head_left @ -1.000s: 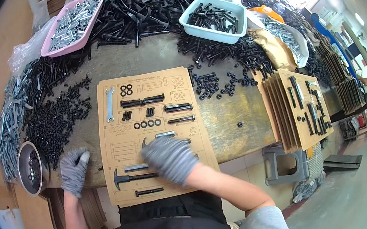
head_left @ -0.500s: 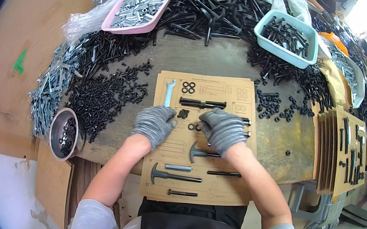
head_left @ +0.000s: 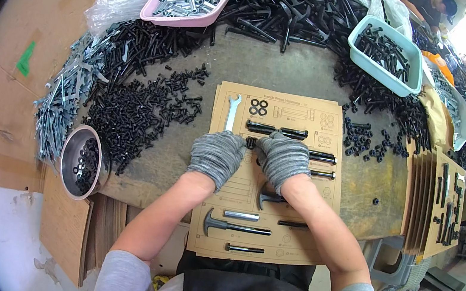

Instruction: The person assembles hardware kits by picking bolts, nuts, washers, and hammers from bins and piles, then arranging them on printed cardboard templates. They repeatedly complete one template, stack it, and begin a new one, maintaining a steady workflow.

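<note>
Both hands wear grey knit gloves and rest side by side on a cardboard card (head_left: 323, 108) that lies flat on the tabletop (head_left: 183, 156). The left hand (head_left: 216, 156) lies knuckles-up with its fingers curled down onto the card; what it grips, if anything, cannot be told. The right hand (head_left: 282, 159) sits just beside it, fingers bent, their tips meeting the left hand's over small black washers (head_left: 250, 143) that peek out between the two. Just past the fingertips lie two black bolts (head_left: 276, 130) end to end, and beyond the left hand a silver wrench (head_left: 230, 112) stands lengthwise beside four black rings (head_left: 258, 108). To the outer side of the right hand two long black bolts (head_left: 321, 157) stick out from under it. Below the right wrist a dark T-shaped piece (head_left: 266, 196) lies on the card; nearer the body lie a silver sleeve (head_left: 241, 215) and a hammer-shaped bolt (head_left: 230, 226). Well out to the left a steel bowl (head_left: 73, 146) holds black nuts, next to a heap of black screws (head_left: 136, 110).
</note>
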The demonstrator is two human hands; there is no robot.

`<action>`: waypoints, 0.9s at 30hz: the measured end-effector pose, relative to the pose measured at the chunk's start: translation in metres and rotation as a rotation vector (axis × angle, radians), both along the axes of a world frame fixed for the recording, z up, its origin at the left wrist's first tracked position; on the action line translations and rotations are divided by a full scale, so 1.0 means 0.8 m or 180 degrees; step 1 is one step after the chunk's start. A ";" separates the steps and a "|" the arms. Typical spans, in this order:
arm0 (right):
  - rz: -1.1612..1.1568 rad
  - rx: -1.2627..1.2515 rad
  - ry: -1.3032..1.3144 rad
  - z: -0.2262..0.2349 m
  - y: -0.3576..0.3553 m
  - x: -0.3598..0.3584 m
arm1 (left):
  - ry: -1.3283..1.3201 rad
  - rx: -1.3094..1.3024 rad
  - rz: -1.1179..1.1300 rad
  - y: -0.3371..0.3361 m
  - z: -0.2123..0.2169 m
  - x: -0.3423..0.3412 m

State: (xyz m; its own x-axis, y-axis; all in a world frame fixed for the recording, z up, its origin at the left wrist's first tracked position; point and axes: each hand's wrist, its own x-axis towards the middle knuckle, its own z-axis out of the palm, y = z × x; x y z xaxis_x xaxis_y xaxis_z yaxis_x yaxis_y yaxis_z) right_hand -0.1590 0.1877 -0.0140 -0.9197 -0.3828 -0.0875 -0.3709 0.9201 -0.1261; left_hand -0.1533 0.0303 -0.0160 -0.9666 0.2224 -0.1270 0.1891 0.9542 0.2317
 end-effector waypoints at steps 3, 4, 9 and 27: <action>-0.0061 -0.0038 -0.0047 0.004 -0.004 0.001 | 0.0170 0.0198 0.0012 -0.004 0.002 0.003; -0.0147 0.0032 -0.0064 0.009 0.000 0.000 | 0.0244 0.0351 -0.0035 -0.003 0.002 0.003; -0.0872 -0.0343 0.0285 0.036 0.114 0.014 | 0.0540 0.0625 -0.0079 -0.016 0.021 0.008; -0.1962 -0.0573 0.0450 0.030 0.354 0.073 | 0.0079 -0.0023 -0.1496 0.320 0.017 -0.053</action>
